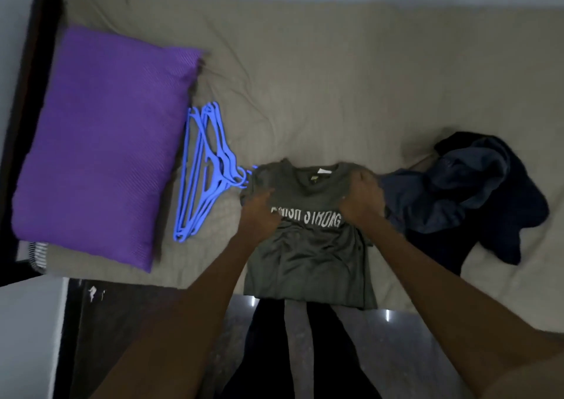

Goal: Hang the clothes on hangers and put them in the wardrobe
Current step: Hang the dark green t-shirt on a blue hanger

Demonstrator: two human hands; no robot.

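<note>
While arms reach forward, both hands (pixel 259 212) — curled — grip the T-shirt (pixel 308 255).

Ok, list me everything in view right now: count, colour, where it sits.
T-shirt: one, dark grey with white lettering, flat at the bed's near edge.
Hangers: a stack, count unclear, blue, between pillow and T-shirt.
Pile of clothes: one heap, navy and dark blue, right of the T-shirt.
Pillow: one, purple, on the bed's left.
Bed sheet: one, beige.
Left hand: grips the T-shirt's left shoulder area.
Right hand: grips its right shoulder area.
</note>
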